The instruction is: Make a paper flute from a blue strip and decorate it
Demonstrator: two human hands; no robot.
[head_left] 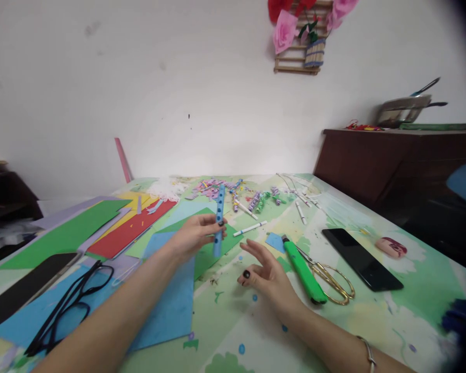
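My left hand [196, 235] pinches a narrow blue paper tube [218, 220] with a row of dark round holes and holds it upright above the table. Just right of it, my right hand [264, 274] hovers with its fingers apart and nothing between them. A white stick with blue marks [250, 228] lies beyond my right hand. Beside that hand are a small blue paper piece [275, 242], a green utility knife [303, 270] and gold-handled scissors [334, 282]. Blue paper [166, 305] and green paper [207, 267] lie below my left hand.
Black glasses [72, 303] and a dark phone-like slab [27, 287] lie at left, near red paper [132, 230]. A black phone [361, 259] and a pink mouse-like object [390, 247] are at right. Paper scraps [213, 189] and curled strips [255, 201] lie near the wall.
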